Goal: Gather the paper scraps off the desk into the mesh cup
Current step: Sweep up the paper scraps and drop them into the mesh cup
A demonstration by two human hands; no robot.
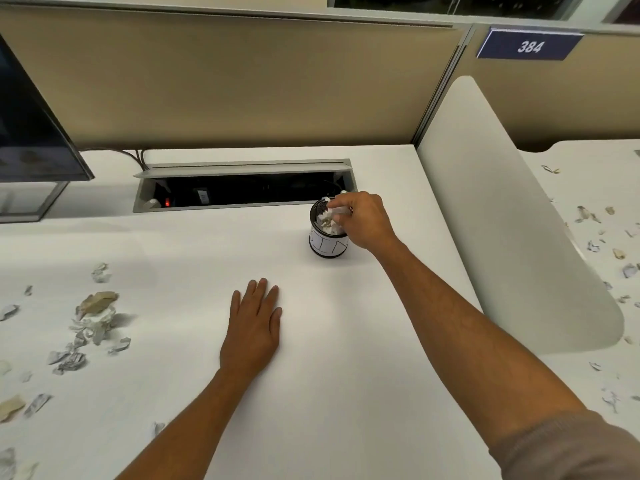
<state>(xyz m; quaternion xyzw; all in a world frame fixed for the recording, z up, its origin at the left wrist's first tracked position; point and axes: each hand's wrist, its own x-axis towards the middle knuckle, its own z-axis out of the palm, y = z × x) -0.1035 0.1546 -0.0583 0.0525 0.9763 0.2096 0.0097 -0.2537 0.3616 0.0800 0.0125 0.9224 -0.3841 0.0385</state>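
- Right now the right hand is over the mouth of the mesh cup, right of centre in the frame, fingers curled around white paper at the rim — whether that paper is gripped or already let go I cannot tell for sure, but it looks pinched.
- Risk: the cup already looks full to the brim, so more paper may spill back onto the desk, or a hard push may tip the light cup.
- The open cable trough lies just behind the cup — anything knocked backward could fall in among the plugs.
- The left hand lies flat on the desk, fingers straight and together, holding nothing; it is well apart from the cup, so it does not steady it.
- Most paper scraps remain at the lower left of the frame, far from the cup.
- More litter lies on the neighbouring desk at the right, beyond the white divider, which blocks a direct reach.
- A monitor stands at the upper left.
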